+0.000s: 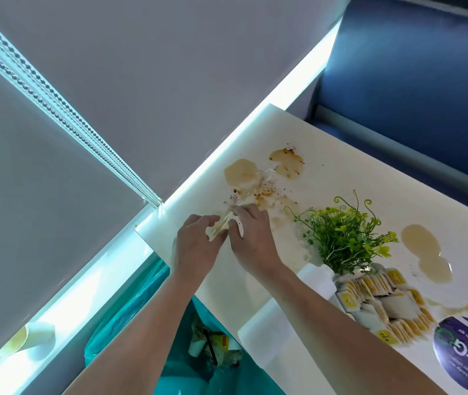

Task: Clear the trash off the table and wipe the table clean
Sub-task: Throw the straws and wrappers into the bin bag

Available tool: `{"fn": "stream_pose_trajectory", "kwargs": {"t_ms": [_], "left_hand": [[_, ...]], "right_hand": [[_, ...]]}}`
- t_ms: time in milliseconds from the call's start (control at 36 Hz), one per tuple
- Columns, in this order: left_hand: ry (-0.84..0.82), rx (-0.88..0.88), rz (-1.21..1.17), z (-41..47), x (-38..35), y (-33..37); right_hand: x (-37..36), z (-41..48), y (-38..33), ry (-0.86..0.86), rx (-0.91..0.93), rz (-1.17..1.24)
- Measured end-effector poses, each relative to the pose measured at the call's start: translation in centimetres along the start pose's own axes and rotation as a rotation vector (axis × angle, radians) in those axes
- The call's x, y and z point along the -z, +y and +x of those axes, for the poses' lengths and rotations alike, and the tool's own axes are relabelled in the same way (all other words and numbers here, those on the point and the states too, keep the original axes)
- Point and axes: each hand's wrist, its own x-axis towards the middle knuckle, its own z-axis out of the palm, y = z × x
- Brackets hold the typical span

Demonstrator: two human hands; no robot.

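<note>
Head view: nearest, below the counter's edge, a teal bin bag (130, 317) hangs open with crumpled trash (212, 343) inside. Both forearms reach over it to the corner of the white counter (326, 172). The left hand (195, 246) and right hand (252, 238) meet there, fingers curled, each pinching a clear, crinkled wrapper (222, 223) just above the surface. The wrapper is a narrow strip: its near end sits at the left thumb, and its long axis runs away from the person toward the spills, slanting up and to the right in the frame. Its far end is too transparent to trace. Right of the arms stand a white bottle (318, 280), a heap of yellow-and-white sachets (384, 303) and a green plant (344, 235). Just beyond the hands, brown spills (241, 172) with dark specks stain the counter; more pools lie right of the plant. Farthest off are a blue seat (412, 81) and grey blinds (56, 138). A paper cup (33, 337) lies on the sill at left.
</note>
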Motion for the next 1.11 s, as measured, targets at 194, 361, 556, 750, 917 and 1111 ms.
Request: {"fn": "stream_pose_trajectory", "kwargs": {"t_ms": [194,361,556,750,917,1111], "left_hand": [[0.042,-0.001,-0.002,-1.2,-0.1,0.1],[0.018,0.043,-0.037,-2.3,-0.4,-0.8],[0.005,0.084,-0.071,-4.1,0.2,-2.5],[-0.026,0.147,-0.085,-7.9,1.6,-6.0],[-0.104,0.128,-0.059,-11.5,2.8,-8.7],[-0.129,0.263,-0.152,-15.3,2.3,-11.7]], "right_hand": [[0.1,-1.8,-0.1,0.013,0.045,0.056],[-1.1,-3.5,-0.5,-0.027,0.069,0.103],[-1.9,-5.5,-1.4,-0.05,0.026,0.145],[-1.8,-7.3,-2.2,-0.122,0.032,-0.014],[-2.3,-8.6,-2.8,-0.19,0.138,-0.151],[-4.3,-11.0,-4.3,-0.34,0.191,-0.15]]}}
